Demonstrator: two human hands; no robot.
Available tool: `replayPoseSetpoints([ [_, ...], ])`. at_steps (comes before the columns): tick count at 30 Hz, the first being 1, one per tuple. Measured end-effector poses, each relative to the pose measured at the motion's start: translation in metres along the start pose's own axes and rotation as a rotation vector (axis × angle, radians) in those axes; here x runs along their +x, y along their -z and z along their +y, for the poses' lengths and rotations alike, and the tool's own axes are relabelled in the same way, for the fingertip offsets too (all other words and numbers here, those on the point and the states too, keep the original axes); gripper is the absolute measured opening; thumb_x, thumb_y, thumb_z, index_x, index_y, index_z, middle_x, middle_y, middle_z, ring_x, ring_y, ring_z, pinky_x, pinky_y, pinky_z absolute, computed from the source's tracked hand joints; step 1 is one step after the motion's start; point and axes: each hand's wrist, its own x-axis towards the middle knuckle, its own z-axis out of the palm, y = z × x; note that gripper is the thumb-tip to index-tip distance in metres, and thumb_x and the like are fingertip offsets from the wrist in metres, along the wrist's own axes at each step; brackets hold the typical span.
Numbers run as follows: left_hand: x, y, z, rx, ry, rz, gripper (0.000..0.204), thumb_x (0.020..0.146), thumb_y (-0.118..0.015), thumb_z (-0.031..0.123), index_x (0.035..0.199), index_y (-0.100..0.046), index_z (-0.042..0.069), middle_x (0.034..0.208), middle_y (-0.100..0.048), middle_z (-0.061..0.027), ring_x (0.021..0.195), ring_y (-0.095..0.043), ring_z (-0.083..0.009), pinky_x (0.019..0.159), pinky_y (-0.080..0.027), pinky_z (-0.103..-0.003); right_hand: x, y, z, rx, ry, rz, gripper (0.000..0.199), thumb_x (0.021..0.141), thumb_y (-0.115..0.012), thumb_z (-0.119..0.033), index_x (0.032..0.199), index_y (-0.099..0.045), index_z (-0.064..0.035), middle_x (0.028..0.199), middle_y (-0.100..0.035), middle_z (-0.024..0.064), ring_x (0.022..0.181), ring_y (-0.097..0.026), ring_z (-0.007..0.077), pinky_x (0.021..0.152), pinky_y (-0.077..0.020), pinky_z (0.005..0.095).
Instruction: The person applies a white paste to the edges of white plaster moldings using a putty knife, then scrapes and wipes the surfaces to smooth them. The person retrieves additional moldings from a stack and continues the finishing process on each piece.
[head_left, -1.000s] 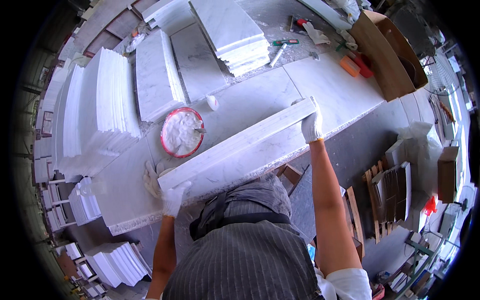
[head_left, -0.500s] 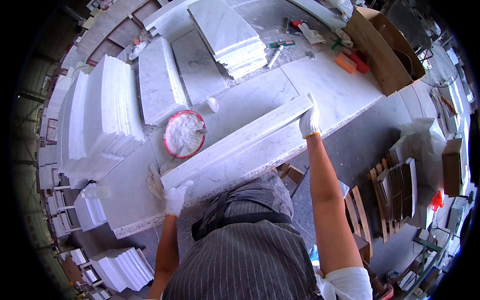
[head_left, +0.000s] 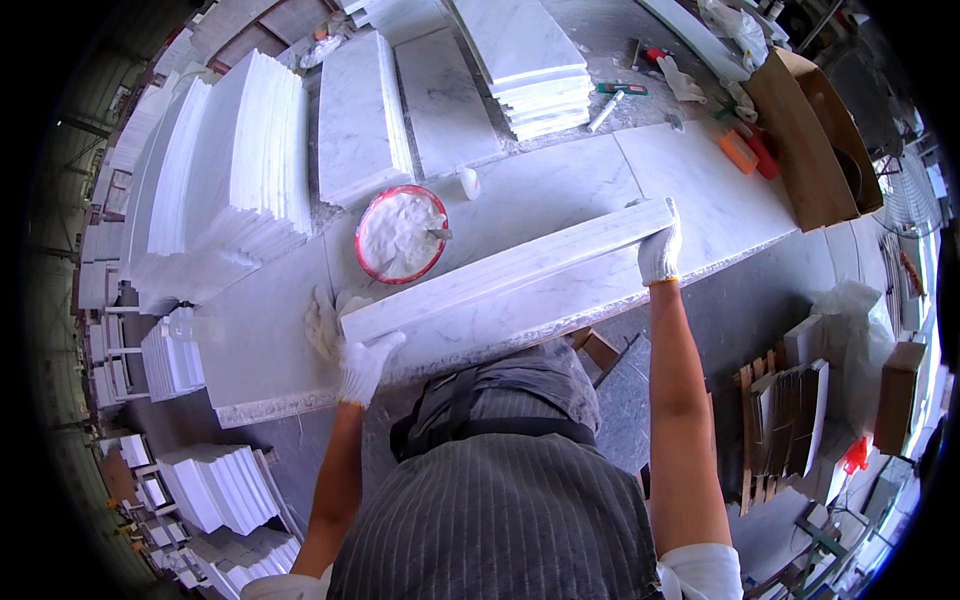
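Observation:
A long, narrow white marble strip (head_left: 510,262) with grey veining lies slantwise between my two hands, over a marble slab top (head_left: 560,300). My left hand (head_left: 368,368), in a white knit glove, holds the near left end, thumb along its edge. At the far right end my right hand (head_left: 660,250), gloved too, grips the strip; some of its fingers are hidden. I cannot tell whether the strip touches the slab. Behind its left part sits a red-rimmed bowl (head_left: 361,240) of white paste with a tool in it. Loose gloves (head_left: 320,322) lie beside my left hand.
Stacked marble slabs (head_left: 268,140) stand at the left, with another stack (head_left: 525,50) at the back. A small white cup (head_left: 470,183), a green-handled tool (head_left: 622,88), an orange block (head_left: 738,152) and an open cardboard box (head_left: 800,140) are on the worktop. A fan (head_left: 910,190) stands at far right.
The view has turned, so the bench and stacks appear shifted up and to the right. Both hands keep their hold on the marble strip's ends.

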Motion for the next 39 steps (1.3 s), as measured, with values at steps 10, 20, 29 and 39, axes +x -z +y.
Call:
replayPoseSetpoints([
  [10,-0.015,0.025,0.073,-0.156,-0.017,0.085,0.104,0.066,-0.083,-0.002,0.15,-0.022,0.0,0.155,-0.028,-0.0167,0.144,-0.029,-0.0282,0.116,-0.03,-0.038,0.006,0.015,-0.001,-0.124,0.006,-0.142,0.048,0.102,-0.038,-0.034,0.1,-0.067,0.0034,0.098,-0.07,0.016,0.095,-0.064,0.0285,0.092,-0.0478,0.039],
  [20,0.01,0.004,0.124,0.563,-0.59,-0.047,0.06,0.073,-0.081,0.027,0.126,-0.058,0.013,0.138,-0.046,-0.0102,0.132,-0.043,-0.0327,0.111,-0.035,-0.049,-0.005,0.007,-0.008,-0.171,-0.013,-0.184,0.047,0.102,-0.039,-0.033,0.105,-0.066,0.0052,0.104,-0.069,0.017,0.102,-0.063,0.0283,0.097,-0.0461,0.0395],
  [29,0.044,-0.066,0.174,0.568,-0.776,-0.342,0.052,0.072,-0.08,0.025,0.122,-0.065,0.025,0.137,-0.049,-0.0073,0.128,-0.046,-0.0337,0.106,-0.041,-0.05,-0.022,0.006,-0.021,-0.139,0.037,-0.058,0.056,0.105,-0.034,-0.041,0.127,-0.058,0.0046,0.126,-0.063,0.0157,0.118,-0.057,0.0264,0.104,-0.0408,0.0375],
  [39,0.053,-0.077,0.173,0.588,-0.791,-0.367,0.053,0.074,-0.078,0.024,0.125,-0.065,0.029,0.132,-0.052,-0.0051,0.126,-0.048,-0.0281,0.105,-0.042,-0.048,-0.098,-0.009,-0.041,-0.331,0.159,0.007,0.071,0.102,-0.034,-0.057,0.152,-0.032,-0.0066,0.159,-0.029,0.0116,0.146,-0.027,0.0277,0.121,-0.0138,0.0427],
])
